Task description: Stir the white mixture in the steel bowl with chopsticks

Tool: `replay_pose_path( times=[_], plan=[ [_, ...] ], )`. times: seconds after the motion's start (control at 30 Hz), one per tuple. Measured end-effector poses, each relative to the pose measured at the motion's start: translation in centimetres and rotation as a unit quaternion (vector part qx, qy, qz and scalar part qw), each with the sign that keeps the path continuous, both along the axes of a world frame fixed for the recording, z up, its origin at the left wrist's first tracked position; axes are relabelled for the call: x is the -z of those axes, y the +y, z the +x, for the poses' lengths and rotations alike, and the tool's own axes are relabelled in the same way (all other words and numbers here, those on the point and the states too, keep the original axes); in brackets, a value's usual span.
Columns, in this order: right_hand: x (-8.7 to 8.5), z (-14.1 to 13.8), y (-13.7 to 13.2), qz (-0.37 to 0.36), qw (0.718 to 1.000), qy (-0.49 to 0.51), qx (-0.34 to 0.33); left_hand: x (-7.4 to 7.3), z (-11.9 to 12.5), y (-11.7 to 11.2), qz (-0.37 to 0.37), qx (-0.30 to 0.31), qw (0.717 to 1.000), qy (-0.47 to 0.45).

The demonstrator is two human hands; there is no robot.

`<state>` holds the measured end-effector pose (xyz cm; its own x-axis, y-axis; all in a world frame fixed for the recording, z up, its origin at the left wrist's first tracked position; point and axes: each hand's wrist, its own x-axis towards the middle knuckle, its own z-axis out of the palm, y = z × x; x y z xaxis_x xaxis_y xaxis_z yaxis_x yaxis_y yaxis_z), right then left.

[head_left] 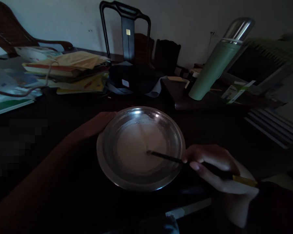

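Observation:
A round steel plate (104,156) lies on the dark table in front of me and holds a pale, smooth liquid or batter. My right hand (217,169) pinches a thin dark stick-like tool (166,157) with a yellow rear end; its tip rests in the pale mixture near the plate's middle. My left hand (97,125) lies against the plate's left rim, its fingers curled along the edge; how firmly it grips I cannot make out in the dim light.
A green vacuum flask (215,65) with a steel cap leans at the back right. Stacked papers and envelopes (70,70) sit at the back left. A dark chair (127,32) stands behind the table. Books or boards (273,122) lie at the right.

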<state>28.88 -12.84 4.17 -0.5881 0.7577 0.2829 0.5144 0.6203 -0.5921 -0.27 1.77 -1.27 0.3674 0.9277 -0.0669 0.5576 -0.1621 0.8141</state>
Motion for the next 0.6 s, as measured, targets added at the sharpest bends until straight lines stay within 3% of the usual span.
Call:
replay_pose_path(
  times=[0.07,0.17,0.27,0.47,0.53,0.6],
  plan=[
    [0.6,-0.6,0.3,-0.002,1.0,0.02,-0.017,-0.1,-0.1,0.0,-0.019,-0.01,1.0,0.013],
    [1.7,-1.7,1.0,-0.003,0.998,0.026,0.055,-0.3,0.0,0.0,-0.031,-0.022,0.999,0.023],
    [1.6,-1.4,1.1,0.021,0.993,0.02,0.112,-0.6,0.2,-0.2,-0.028,-0.019,0.999,0.024],
    [0.3,0.4,0.0,0.012,0.999,0.038,-0.016,-0.7,0.3,-0.5,-0.04,-0.009,0.999,0.013],
    [0.9,-0.3,0.4,-0.007,0.999,0.044,-0.026,-0.6,0.3,-0.5,-0.042,-0.009,0.999,0.004],
    [1.7,-1.1,1.0,-0.011,0.999,0.041,0.006,-0.5,0.2,-0.4,-0.046,-0.019,0.999,-0.007]
  ],
)
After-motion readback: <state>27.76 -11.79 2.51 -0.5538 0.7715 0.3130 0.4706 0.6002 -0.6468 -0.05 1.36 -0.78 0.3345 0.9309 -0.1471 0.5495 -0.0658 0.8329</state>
